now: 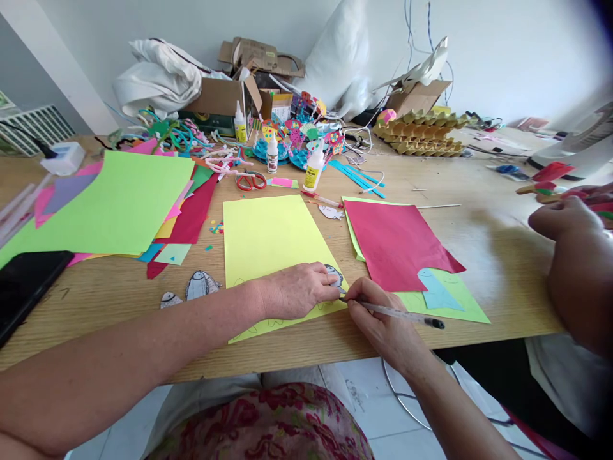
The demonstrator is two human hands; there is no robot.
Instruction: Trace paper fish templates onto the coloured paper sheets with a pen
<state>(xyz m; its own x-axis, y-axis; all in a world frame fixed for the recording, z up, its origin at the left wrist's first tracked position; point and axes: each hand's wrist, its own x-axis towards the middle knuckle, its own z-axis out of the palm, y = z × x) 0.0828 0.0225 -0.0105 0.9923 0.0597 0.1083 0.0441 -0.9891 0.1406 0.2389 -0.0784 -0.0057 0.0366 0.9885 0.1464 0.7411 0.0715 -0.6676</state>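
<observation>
A yellow sheet of paper (268, 243) lies at the table's front edge, with pen outlines along its lower part. My left hand (299, 291) presses a small paper fish cutout (334, 275) down at the sheet's right side. Between the fingers of my right hand (380, 316) is a clear pen (402, 312) with a black end cap, its tip at the cutout's edge. More fish cutouts (201, 285) rest to the left of the yellow sheet. Beside my right hand lie a red sheet (397, 239) and a green sheet (460, 294) under it.
Stacked coloured paper (129, 204) and a black phone (33, 281) are at the left. Red scissors (251, 181), glue bottles (313, 167) and blue strips (357, 177) stand or lie behind the yellow sheet. A co-worker's hand (567, 217) holds colourful pieces at the right.
</observation>
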